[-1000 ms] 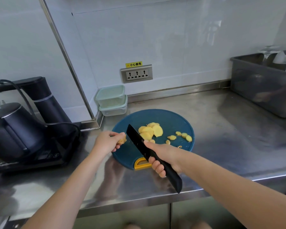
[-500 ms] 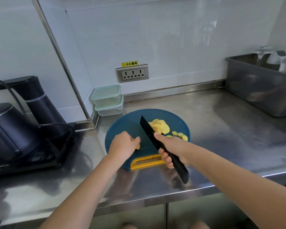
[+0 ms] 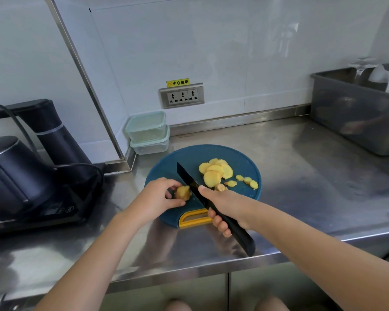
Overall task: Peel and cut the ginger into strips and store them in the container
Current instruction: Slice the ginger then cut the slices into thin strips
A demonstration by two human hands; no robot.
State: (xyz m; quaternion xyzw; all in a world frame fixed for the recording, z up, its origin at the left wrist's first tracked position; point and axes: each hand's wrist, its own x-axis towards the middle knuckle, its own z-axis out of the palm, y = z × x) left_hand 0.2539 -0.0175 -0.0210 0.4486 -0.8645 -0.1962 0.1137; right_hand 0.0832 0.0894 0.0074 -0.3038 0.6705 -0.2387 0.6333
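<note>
The remaining ginger piece (image 3: 182,192) is held on the left part of the blue cutting board (image 3: 240,158), which lies toward the front edge of the worktop (image 3: 301,176). The fingers (image 3: 170,184) of the left hand (image 3: 160,196) are curled round the piece and it is pinched down on the board. The handle of the black knife (image 3: 189,180) is gripped fully by the right hand (image 3: 225,205), with one digit laid forward on the spine.

A second ago the piece was held at the board's left rim. It is now placed further in, and the blade is set against its right face. A further slice is judged to be starting.

The pile of slices (image 3: 213,173) to the right of the blade appears unchanged. No strips are seen yet. The stacked containers (image 3: 147,131) in the rear corner appear lidded, so storing is judged to be some way off.
</note>
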